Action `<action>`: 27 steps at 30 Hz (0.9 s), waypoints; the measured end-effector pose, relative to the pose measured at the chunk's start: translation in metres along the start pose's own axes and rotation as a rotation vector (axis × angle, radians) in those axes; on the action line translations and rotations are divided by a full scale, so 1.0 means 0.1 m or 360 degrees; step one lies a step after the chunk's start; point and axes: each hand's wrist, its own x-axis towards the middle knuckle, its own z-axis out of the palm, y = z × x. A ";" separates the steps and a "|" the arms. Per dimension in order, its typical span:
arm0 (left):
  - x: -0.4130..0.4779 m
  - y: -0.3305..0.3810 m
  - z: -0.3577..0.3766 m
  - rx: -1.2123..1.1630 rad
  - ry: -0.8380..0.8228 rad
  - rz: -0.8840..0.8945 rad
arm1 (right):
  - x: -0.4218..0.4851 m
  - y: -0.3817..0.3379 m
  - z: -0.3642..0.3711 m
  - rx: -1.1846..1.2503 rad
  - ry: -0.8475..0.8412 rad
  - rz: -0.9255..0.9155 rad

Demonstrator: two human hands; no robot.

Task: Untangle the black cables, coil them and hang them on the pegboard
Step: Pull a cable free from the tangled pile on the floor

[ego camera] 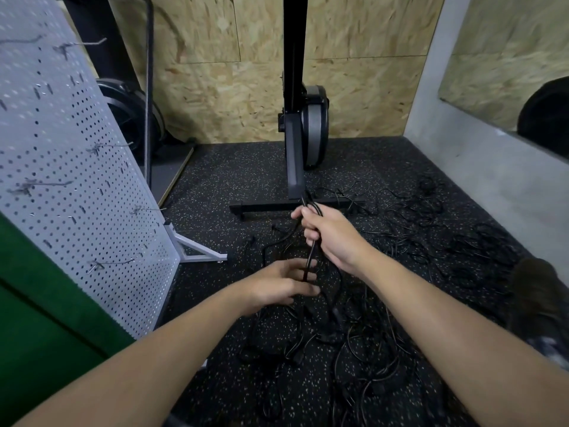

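My right hand [331, 234] grips a folded bunch of black cable [312, 251] and holds it up above the floor. The cable's strands hang down from the fist to my left hand [283, 285], whose fingers close loosely round them just below. From there the cable runs into a tangled heap of black cables [354, 343] on the dark speckled floor. More tangled cables [462, 251] lie spread out to the right. The white pegboard [70, 186] stands tilted at the left, with several bare metal hooks [110, 265] sticking out.
A black exercise machine [297, 149] on a T-shaped base stands straight ahead against an OSB wall. The pegboard's white foot [197, 251] juts onto the floor. A green surface [40, 318] is at the lower left, a grey wall and mirror at the right.
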 end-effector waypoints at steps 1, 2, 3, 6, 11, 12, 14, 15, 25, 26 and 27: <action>0.00 0.02 0.03 0.0017 -0.0024 0.0045 | 0.01 -0.06 0.01 0.0051 -0.0019 -0.0015; 0.01 0.05 0.06 0.0016 -0.0022 0.0099 | 0.03 -0.10 0.01 0.0098 -0.0029 -0.0029; 0.02 0.07 0.09 0.0003 0.0005 0.0153 | 0.04 -0.14 0.01 0.0135 -0.0032 -0.0035; 0.06 0.12 0.13 -0.0067 0.0128 0.0260 | 0.07 -0.24 0.01 0.0211 -0.0035 -0.0046; 0.09 0.13 0.12 -0.0009 0.0249 0.0485 | 0.09 -0.36 0.01 0.0282 -0.0093 -0.0064; 0.09 0.14 0.12 0.0017 0.0258 0.0529 | 0.10 -0.36 0.00 0.0262 -0.0100 -0.0065; 0.09 0.15 0.14 0.0056 0.0236 0.0541 | 0.13 -0.36 -0.03 0.0190 -0.0087 -0.0061; 0.09 0.16 0.15 0.0082 0.0221 0.0524 | 0.15 -0.36 -0.04 0.0129 -0.0067 -0.0061; 0.09 0.16 0.06 -0.0037 0.0297 0.0573 | 0.03 -0.36 -0.33 -0.0712 0.0181 0.0088; 0.09 0.18 0.05 -0.0112 0.0312 0.0586 | -0.03 -0.31 -0.35 -0.0657 0.0179 0.0139; 0.08 0.20 0.04 -0.0196 0.0325 0.0584 | -0.09 -0.21 -0.37 -0.0599 0.0162 0.0180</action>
